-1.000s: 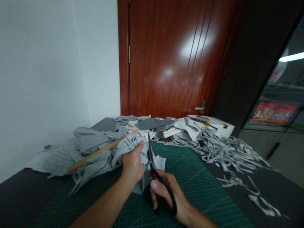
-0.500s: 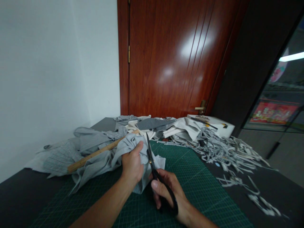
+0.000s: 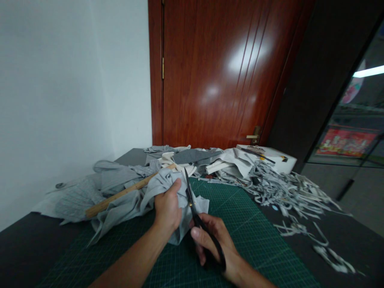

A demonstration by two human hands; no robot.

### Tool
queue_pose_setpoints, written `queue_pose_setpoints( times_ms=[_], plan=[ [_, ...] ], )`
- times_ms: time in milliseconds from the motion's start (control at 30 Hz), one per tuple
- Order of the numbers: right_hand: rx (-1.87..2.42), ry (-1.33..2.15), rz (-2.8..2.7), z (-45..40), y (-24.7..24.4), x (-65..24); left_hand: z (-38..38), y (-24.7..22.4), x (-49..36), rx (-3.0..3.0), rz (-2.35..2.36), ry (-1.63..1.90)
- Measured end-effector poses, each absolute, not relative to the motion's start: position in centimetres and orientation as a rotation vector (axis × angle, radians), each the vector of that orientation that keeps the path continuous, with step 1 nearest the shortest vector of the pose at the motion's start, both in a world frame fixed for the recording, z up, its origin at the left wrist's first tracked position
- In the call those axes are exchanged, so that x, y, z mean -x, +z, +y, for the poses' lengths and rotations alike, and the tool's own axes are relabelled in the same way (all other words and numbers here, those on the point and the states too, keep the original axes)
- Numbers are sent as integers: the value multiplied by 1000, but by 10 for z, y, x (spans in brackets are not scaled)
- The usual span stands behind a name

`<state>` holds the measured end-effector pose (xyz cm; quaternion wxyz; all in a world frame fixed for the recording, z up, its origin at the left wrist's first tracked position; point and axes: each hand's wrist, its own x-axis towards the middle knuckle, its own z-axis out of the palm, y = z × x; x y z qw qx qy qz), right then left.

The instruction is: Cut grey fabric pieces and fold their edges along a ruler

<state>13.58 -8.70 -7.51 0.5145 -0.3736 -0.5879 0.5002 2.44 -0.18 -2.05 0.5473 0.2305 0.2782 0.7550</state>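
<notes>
While left fingers [image 3: 175, 187] clamp bunched grey cloth [image 3: 163, 180], right fingers [image 3: 203, 237] grip scissors [image 3: 191, 205], pivot just right of the left ones; looks like cutting, next snip calls for taut cloth, left fingers clear

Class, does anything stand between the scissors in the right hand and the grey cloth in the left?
Nothing visible does. The scissors in the right hand overlap the grey cloth beside the left hand; contact is unclear. The wooden ruler lies further left.
</notes>
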Motion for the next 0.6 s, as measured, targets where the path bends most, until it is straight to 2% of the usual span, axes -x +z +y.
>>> queue_pose_setpoints(
  times_ms=[600],
  plan=[
    [957,1187,-1432,-86,-75,-136,-1,-22,-24,-554,674,1793]
  ],
)
